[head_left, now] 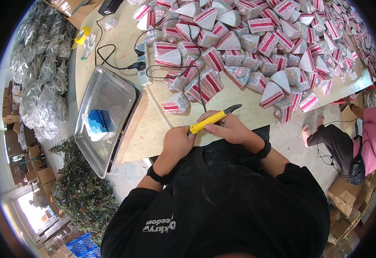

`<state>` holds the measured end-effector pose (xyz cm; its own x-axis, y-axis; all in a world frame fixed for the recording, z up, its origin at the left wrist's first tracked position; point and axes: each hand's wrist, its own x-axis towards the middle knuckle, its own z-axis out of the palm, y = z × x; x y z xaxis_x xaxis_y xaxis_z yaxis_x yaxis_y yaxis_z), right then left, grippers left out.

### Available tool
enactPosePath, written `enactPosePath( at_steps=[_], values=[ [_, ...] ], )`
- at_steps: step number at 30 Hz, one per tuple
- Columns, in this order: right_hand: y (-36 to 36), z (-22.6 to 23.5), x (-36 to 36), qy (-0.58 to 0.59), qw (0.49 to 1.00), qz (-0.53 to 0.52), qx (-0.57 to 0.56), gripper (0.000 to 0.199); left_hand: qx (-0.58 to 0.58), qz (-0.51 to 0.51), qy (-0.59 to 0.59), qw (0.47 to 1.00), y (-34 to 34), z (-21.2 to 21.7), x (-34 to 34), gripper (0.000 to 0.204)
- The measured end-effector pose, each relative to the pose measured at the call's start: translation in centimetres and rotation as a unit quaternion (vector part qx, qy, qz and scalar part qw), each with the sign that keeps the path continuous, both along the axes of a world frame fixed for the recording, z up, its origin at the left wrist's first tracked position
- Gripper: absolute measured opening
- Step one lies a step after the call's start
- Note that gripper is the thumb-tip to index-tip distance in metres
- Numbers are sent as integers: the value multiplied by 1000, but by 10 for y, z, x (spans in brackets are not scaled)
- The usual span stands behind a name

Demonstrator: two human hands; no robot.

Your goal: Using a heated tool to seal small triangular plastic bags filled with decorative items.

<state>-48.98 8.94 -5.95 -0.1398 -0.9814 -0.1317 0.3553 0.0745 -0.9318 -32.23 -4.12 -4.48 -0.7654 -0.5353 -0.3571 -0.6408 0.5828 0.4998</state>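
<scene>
A slim yellow tool (211, 121) with a black end lies slantwise in front of my body, the black end pointing up and to the right. Fingers of my right hand (233, 129) wrap round its middle. At the tool's lower left end, my left hand (178, 142) is closed, thumb against the fingers; what it pinches there is hidden. A black cord (202, 88) comes down to the tool from above. Just beyond my hands, many toy cake slices (205, 86) with red and white layers and speckled coating lie heaped on the wooden table (143, 139).
A metal tray (97, 81) at the left holds a blue and white tissue pack (97, 122). A white power strip (143, 64) with black plugs lies beside it. Left of the table stands dark foliage (82, 185). At the right a person in pink (372, 133) sits near cardboard boxes (345, 193).
</scene>
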Motion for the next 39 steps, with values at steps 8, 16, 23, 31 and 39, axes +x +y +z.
enactPosePath(
  at_steps=[8, 16, 23, 31, 39],
  values=[
    [1, 3, -3, 13, 999, 29, -2, 26, 11, -6, 1, 1000, 1, 2, -1, 22],
    [1, -2, -2, 15, 999, 30, -13, 26, 22, -6, -10, 1000, 1, 2, -2, 21],
    [2, 1, -3, -19, 999, -31, -8, 24, 13, -17, 86, 996, -4, 9, -4, 29],
    [6, -17, -13, -46, 970, -236, 21, 35, -57, -87, 210, 972, -15, 2, 0, 21],
    [9, -21, -11, -109, 964, -242, 18, 35, -56, -82, 195, 976, -9, 1, 1, 22]
  ],
)
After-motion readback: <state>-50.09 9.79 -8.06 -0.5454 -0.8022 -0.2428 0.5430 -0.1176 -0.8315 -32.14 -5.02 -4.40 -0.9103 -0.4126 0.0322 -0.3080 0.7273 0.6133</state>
